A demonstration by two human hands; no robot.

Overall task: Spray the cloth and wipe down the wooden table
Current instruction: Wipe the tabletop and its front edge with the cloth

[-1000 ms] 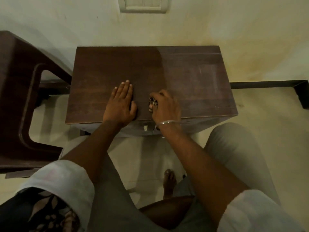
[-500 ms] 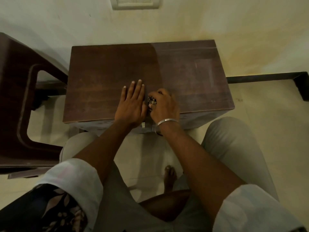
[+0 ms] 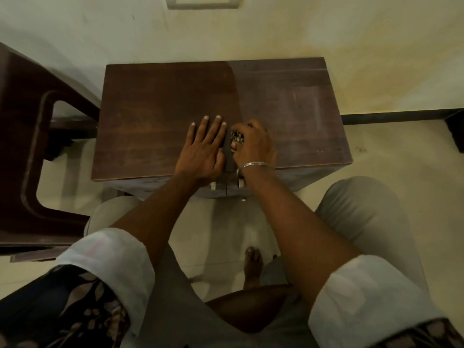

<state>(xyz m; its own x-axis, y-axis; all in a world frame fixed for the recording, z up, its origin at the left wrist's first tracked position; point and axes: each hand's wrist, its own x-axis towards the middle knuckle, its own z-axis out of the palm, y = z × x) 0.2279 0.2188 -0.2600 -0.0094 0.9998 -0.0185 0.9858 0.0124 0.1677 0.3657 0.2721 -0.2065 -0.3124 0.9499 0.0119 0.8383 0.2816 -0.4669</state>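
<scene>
The dark wooden table (image 3: 155, 116) stands against the wall in front of me. My left hand (image 3: 204, 149) lies flat on its top near the front edge, fingers spread and holding nothing. Right beside it, my right hand (image 3: 253, 144) is curled around a small dark patterned cloth (image 3: 236, 137), pressing it on the tabletop. Only a bit of the cloth shows between thumb and fingers. A metal bangle circles my right wrist. No spray bottle is in view.
A dark brown plastic chair (image 3: 27, 151) stands to the left of the table. A dark skirting strip (image 3: 401, 116) runs along the wall at the right. My knees and a bare foot (image 3: 253, 264) are below the table's front edge, on the pale floor.
My left hand has slid right across the tabletop until it lies next to my right hand. The right hand stays in place with the cloth.
</scene>
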